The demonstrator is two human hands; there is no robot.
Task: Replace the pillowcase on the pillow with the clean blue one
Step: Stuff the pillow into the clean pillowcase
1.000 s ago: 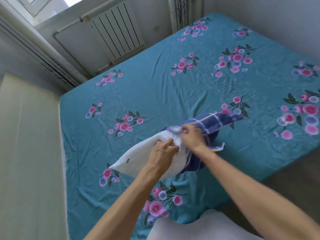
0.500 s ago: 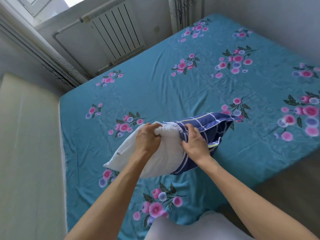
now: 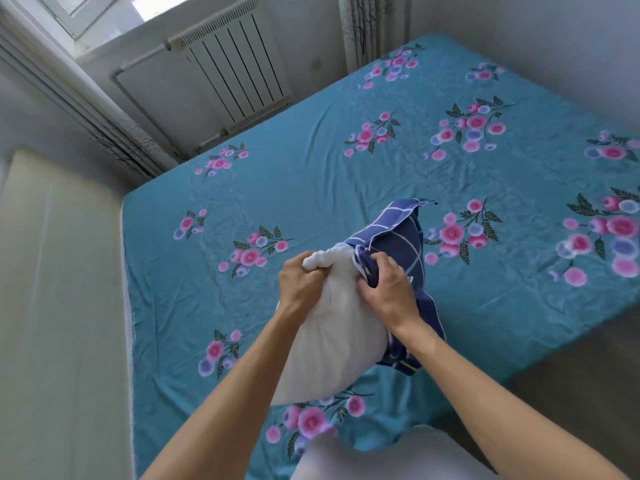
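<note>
Bed [image 3: 311, 188]: teal floral sheet, fills centre and right of frame.
Pillow [image 3: 336, 341]: white, lower centre, held above bed.
Pillowcase [image 3: 398, 244]: navy checked, bunched at pillow's right.
Left hand [image 3: 299, 284]: fingers curled, gripping pillow top.
Right hand [image 3: 389, 289]: fingers curled, gripping pillowcase edge.

Before me: bed [image 3: 311, 188] under a teal sheet printed with pink flowers. Behind it, white radiator [image 3: 239, 74] beneath a bright window [image 3: 90, 8]; curtains [image 3: 367, 26] in the corner. Grey walls [image 3: 519, 36]. To my left, a cream mattress [image 3: 52, 289].
</note>
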